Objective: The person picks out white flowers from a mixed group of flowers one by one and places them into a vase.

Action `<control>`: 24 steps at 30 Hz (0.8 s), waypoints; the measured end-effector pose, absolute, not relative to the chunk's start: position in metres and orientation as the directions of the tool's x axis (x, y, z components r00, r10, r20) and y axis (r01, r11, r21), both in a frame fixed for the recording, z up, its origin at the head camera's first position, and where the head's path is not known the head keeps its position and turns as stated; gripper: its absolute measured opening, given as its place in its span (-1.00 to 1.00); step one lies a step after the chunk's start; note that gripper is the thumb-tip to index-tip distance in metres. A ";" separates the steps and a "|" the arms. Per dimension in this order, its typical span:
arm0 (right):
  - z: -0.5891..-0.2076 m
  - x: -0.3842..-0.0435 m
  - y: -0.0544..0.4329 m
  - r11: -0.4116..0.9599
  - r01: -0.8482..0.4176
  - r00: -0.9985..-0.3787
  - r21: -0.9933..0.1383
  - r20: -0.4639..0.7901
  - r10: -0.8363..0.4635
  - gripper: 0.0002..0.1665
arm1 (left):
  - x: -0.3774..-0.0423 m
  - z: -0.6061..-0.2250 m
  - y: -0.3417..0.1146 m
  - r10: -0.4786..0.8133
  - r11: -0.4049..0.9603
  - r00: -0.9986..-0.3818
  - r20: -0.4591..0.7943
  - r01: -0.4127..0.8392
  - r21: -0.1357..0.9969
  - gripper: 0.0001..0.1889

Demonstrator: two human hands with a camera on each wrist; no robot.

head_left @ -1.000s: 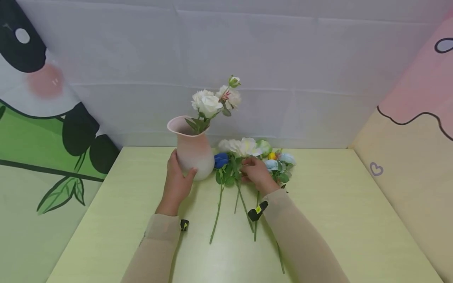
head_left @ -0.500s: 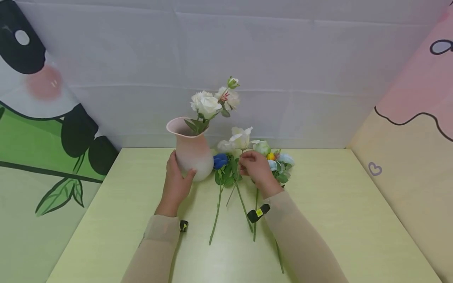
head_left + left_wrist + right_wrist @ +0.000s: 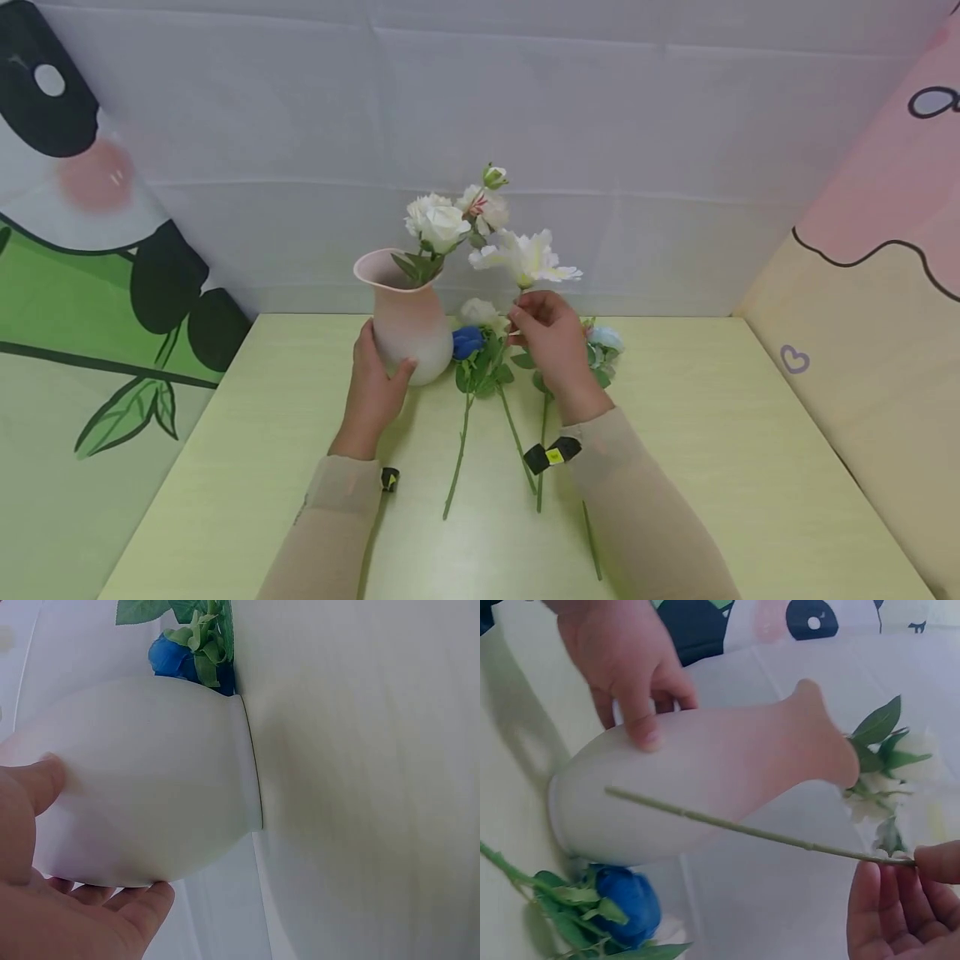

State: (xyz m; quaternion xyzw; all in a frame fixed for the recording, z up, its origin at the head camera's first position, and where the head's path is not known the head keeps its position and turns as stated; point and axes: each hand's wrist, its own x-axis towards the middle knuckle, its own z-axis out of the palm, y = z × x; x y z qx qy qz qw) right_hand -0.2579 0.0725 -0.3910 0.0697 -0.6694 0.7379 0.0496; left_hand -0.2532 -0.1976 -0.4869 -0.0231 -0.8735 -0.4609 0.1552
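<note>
My left hand (image 3: 377,385) grips the lower body of a pink-and-white vase (image 3: 411,333), thumb on the near side and fingers round the left. White flowers (image 3: 438,223) with green leaves lean out to the right of its mouth. To the right of the vase, my right hand (image 3: 553,346) pinches the stem of a white lily-like flower (image 3: 527,258) just below its bloom. In the right wrist view that bare stem (image 3: 742,827) stretches in front of the vase, its cut end free. A blue rose (image 3: 468,342) lies close beside the vase's base.
On the pale table (image 3: 675,467) lie several flowers, their stems toward the near edge. A small white bloom (image 3: 478,312) sits behind the blue rose, and a light blue flower (image 3: 605,337) is partly behind the right hand. A white cloth backdrop (image 3: 637,167) stands behind.
My right hand has lifted the white lily-like flower off the pile, up and slightly to the right, until its bloom is clear of the tabletop flowers. The left hand and vase stay put.
</note>
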 end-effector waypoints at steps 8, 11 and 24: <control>-0.369 -0.249 0.071 -0.099 -0.250 -0.968 -0.963 0.252 -0.008 -0.83 | -0.252 -0.485 -0.197 -0.103 0.576 -0.956 0.274 0.167 0.800 -0.04; -0.364 -0.247 0.070 -0.086 -0.277 -0.960 -0.957 0.279 -0.009 -0.80 | -0.252 -0.485 -0.197 -0.104 0.576 -0.956 0.274 0.167 0.800 -0.04; -0.345 -0.249 0.055 -0.085 -0.350 -0.935 -0.933 0.353 -0.021 -0.80 | -0.252 -0.486 -0.197 -0.100 0.569 -0.955 0.278 0.174 0.803 -0.04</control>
